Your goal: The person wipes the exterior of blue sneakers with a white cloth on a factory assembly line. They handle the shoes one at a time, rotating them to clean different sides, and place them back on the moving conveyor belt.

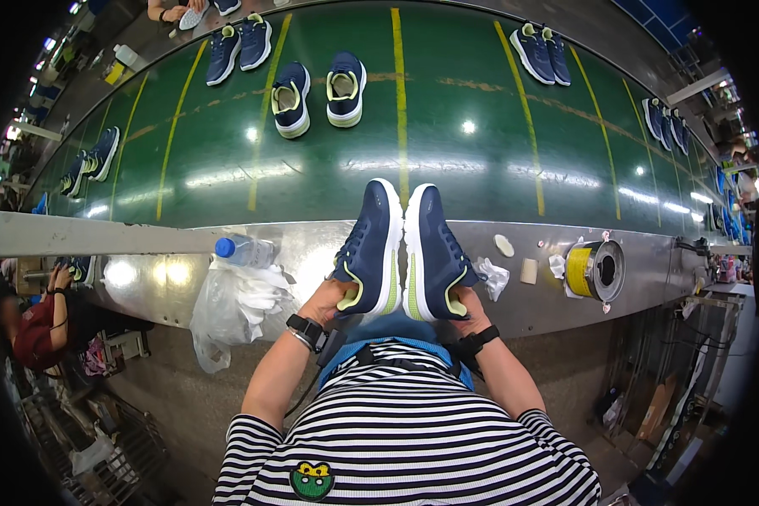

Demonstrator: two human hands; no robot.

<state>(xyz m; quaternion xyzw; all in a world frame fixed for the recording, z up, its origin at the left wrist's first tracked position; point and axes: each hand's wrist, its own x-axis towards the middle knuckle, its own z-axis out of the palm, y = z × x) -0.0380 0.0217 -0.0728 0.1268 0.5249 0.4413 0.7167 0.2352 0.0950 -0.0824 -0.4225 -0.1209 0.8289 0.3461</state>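
Observation:
Two navy sneakers with white soles and lime-green linings are held up side by side in front of me, soles facing each other and toes pointing away. My left hand grips the left sneaker at its heel opening, some fingers hidden inside the collar. In the same way my right hand grips the right sneaker by its heel opening. The soles run close together along the middle. Both toes reach over the near edge of the green conveyor belt, which has yellow cross lines.
Along the metal ledge are a blue-capped bottle, a plastic bag, crumpled tissue and a yellow tin. Sneaker pairs stand on the belt, the nearest pair ahead left. A co-worker sits at the left.

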